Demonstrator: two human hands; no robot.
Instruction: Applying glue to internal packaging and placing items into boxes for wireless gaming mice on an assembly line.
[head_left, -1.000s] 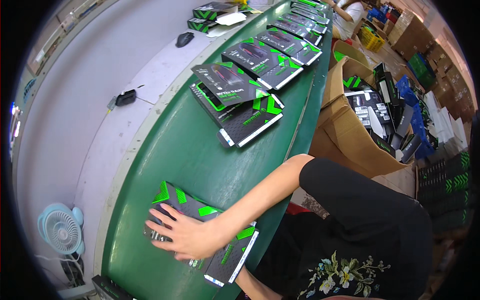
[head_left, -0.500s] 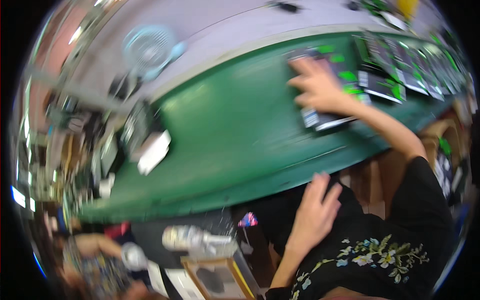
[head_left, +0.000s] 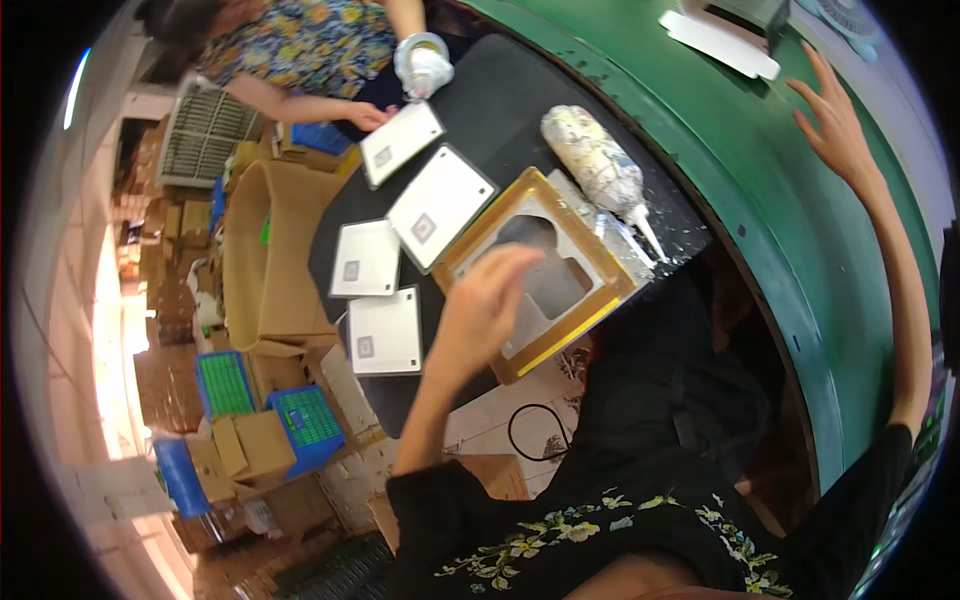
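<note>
Above a brown rectangular frame [head_left: 612,298] with a cut-out opening, my left hand [head_left: 478,315] hangs with its fingers curled together; nothing shows in it. A smeared white squeeze bag [head_left: 597,165] with a pointed nozzle lies beyond the frame on a black tabletop [head_left: 487,90]. Several flat white panels [head_left: 440,205], each with a small grey square, lie left of the frame. My right hand [head_left: 835,125] is stretched over the green table [head_left: 770,190], fingers spread and holding nothing. Near its fingertips are a white flap [head_left: 715,45] and a dark box [head_left: 750,12].
A co-worker in a flowered shirt [head_left: 310,45] sits at the far side, one hand by a white panel. A roll of tape [head_left: 422,65] is around that person's wrist. Cardboard boxes [head_left: 285,250] and blue-green crates [head_left: 305,418] stand at left. A black cable loop [head_left: 538,432] lies on the floor.
The view has swung left to the black tabletop. My right hand has left the black-and-green packages. My left hand has moved from near my lap to above the frame, and its fingers have curled.
</note>
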